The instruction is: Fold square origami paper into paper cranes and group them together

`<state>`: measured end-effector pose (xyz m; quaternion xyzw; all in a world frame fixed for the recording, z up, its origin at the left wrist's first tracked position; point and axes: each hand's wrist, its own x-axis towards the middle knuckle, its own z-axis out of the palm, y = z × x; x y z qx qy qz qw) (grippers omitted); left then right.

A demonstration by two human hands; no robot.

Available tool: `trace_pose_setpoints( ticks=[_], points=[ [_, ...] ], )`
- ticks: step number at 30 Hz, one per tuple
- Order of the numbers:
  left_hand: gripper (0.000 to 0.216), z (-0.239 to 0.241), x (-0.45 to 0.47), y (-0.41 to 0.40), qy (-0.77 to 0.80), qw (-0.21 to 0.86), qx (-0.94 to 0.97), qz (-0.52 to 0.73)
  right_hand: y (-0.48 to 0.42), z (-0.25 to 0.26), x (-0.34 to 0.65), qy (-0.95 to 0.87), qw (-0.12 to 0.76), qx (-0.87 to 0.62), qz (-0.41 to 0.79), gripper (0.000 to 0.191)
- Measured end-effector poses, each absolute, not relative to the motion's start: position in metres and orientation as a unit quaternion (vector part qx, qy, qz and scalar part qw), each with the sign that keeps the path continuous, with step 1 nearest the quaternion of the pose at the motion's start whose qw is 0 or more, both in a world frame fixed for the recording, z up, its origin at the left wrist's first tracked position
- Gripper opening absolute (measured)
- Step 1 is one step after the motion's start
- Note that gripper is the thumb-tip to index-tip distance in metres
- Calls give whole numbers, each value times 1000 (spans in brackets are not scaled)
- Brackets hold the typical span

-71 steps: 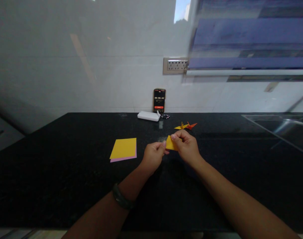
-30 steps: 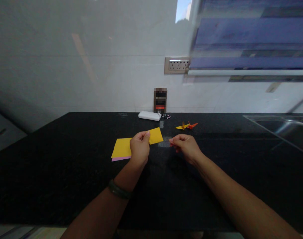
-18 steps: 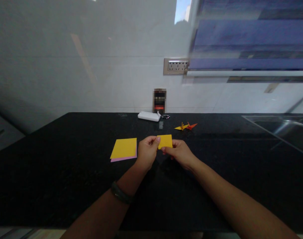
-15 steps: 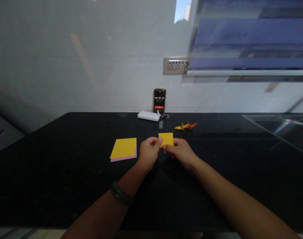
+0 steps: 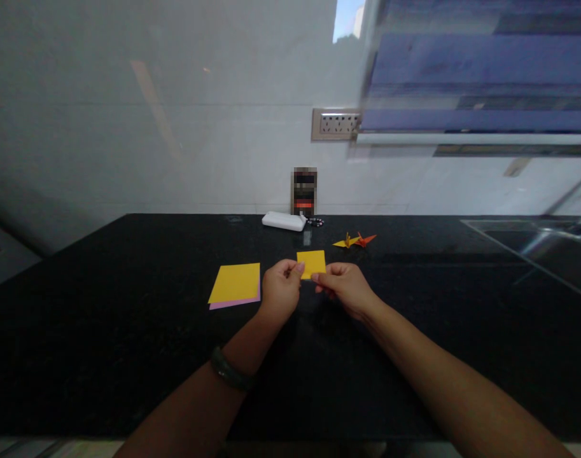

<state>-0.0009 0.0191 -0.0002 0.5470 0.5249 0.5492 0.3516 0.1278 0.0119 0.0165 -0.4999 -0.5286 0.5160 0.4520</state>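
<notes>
A small square of folded yellow origami paper (image 5: 312, 263) is held up over the dark counter between both hands. My left hand (image 5: 281, 286) pinches its left edge, thumb in front. At the lower right corner, my right hand (image 5: 346, 286) grips it between thumb and fingers; the fingertips behind the paper are hidden. To the left of my left hand lies a larger yellow sheet (image 5: 236, 282) on top of a pink sheet (image 5: 233, 305). Beyond my right hand stand two folded paper cranes, a yellow crane (image 5: 346, 241) and an orange-red crane (image 5: 365, 240), touching or nearly so.
Against the tiled wall leans a phone (image 5: 304, 191), its screen blurred out. In front of it lies a white power bank (image 5: 284, 221) with a beaded strap (image 5: 315, 222). A sink (image 5: 548, 248) is set into the black counter (image 5: 128, 356) at the right. Sockets (image 5: 338, 124) are on the wall.
The folded yellow paper has shifted slightly left relative to the hands, and my right hand's grip has slid towards its lower right corner. The sheets and cranes stay in place.
</notes>
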Motion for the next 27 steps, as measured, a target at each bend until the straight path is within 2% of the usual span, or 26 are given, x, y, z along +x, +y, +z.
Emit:
trace_pose_setpoints(
  ticks=[5,8,10,12,16,21,27],
  points=[
    [23,4,-7,23,546,336,511,573,18,18,138,-520,474,-508,497,20],
    [22,5,-9,25,543,341,478,600,24,18,143,-502,518,-502,478,21],
    [23,4,-8,24,524,371,522,562,24,17,142,-495,535,-479,489,26],
    [22,3,-5,22,496,380,594,507,22,16,138,-502,513,-461,521,34],
    [18,3,-1,16,471,365,666,448,17,12,130,-499,497,-462,539,29],
    [19,6,-2,14,475,358,680,430,20,8,133,-498,514,-453,532,27],
    [20,2,-2,16,481,344,689,419,21,9,137,-565,479,-462,487,29]
  ],
)
